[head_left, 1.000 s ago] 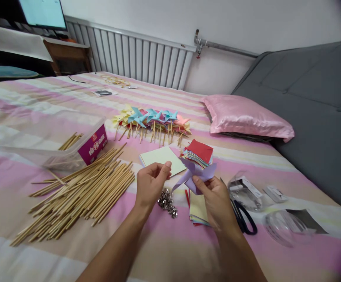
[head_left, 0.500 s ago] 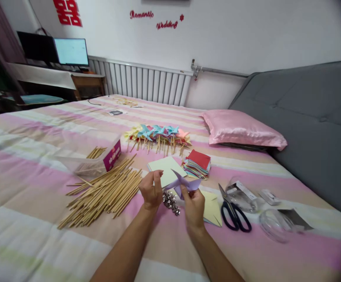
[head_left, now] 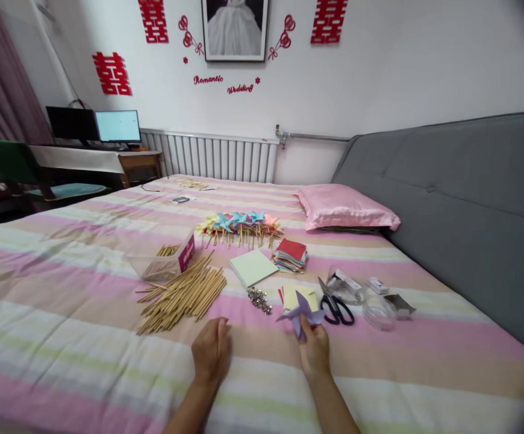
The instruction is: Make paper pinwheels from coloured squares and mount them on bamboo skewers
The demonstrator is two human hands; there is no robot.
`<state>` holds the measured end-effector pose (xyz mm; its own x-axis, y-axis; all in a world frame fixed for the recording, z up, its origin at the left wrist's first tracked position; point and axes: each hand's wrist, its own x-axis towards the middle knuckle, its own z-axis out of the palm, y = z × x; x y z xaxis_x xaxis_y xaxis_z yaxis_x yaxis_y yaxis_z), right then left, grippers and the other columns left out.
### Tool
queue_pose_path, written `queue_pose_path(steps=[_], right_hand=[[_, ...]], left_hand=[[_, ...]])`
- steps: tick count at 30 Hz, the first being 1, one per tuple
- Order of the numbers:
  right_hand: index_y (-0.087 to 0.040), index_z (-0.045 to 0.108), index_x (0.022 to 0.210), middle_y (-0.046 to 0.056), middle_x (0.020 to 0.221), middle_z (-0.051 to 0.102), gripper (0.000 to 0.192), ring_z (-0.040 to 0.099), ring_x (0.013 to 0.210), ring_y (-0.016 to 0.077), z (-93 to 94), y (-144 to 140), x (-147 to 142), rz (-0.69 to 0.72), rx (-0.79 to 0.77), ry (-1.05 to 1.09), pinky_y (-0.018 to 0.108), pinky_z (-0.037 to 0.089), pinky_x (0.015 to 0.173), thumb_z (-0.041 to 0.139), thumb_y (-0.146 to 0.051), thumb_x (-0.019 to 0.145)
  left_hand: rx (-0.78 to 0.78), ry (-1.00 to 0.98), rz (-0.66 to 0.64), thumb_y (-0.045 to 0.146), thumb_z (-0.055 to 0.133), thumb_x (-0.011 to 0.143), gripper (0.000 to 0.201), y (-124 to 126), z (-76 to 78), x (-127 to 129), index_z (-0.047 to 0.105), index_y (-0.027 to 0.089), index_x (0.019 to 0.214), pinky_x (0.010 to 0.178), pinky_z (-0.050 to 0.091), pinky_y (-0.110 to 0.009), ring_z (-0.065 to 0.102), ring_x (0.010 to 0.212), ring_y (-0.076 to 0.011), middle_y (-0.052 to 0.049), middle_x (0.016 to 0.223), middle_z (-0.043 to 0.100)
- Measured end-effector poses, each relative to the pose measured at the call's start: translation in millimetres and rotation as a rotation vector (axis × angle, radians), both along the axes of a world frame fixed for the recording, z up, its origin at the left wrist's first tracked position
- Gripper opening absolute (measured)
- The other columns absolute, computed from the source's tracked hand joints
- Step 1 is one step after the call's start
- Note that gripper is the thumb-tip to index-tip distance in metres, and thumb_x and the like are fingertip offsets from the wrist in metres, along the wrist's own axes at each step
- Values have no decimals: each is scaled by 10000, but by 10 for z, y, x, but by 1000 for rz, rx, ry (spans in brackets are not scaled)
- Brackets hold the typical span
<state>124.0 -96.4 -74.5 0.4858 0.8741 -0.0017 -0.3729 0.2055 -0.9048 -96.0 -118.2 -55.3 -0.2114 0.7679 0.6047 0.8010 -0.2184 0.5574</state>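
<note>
My right hand (head_left: pixel 315 349) pinches a purple paper pinwheel (head_left: pixel 302 313) near its middle, its folded blades spread out. Apart from it, on the left, my left hand (head_left: pixel 210 349) is closed with the fingers curled in; whether anything is inside is hidden. Beyond the hands lies a small heap of shiny metal pins (head_left: pixel 259 299). Cut yellow paper squares (head_left: pixel 296 295) lie partly behind the pinwheel, with black-handled scissors (head_left: pixel 335 304) to their right. A spread of thin wooden sticks (head_left: pixel 190 298) lies to the left of the pins.
Pale green paper sheets (head_left: pixel 253 267) and a stack of coloured squares (head_left: pixel 290 256) lie farther back. Behind them are finished pinwheels (head_left: pixel 239 224) on sticks. A clear plastic box (head_left: pixel 160 268) holds more sticks. Clear plastic containers (head_left: pixel 378 310) lie at right, a pink pillow (head_left: pixel 346 208) behind.
My hands have drawn apart and come nearer to me. The left hand moved left, away from the pinwheel; the right still holds it. The view has tilted up, showing more wall.
</note>
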Motion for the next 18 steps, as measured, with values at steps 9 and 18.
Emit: queue_pose_path(steps=[9,18], right_hand=[[-127,614,833,8,780,652,216,619,675,115,-55,-99,33,191,-60,216,246,531,604,712,-303,756],[-153,545,1153,78,1137,580,300,601,947,192,-108,-293,71,240,-112,249,387,521,792,548,-305,895]], left_hand=[[-88,32,-113,288,350,927,306,-290,-68,-56,635,178,926,748,510,-283,658,820,-172,-64,904,707],[-89,253,-186,285,388,896,371,-461,-236,-70,593,116,1156,1019,402,-421,535,1162,-247,-134,1201,624]])
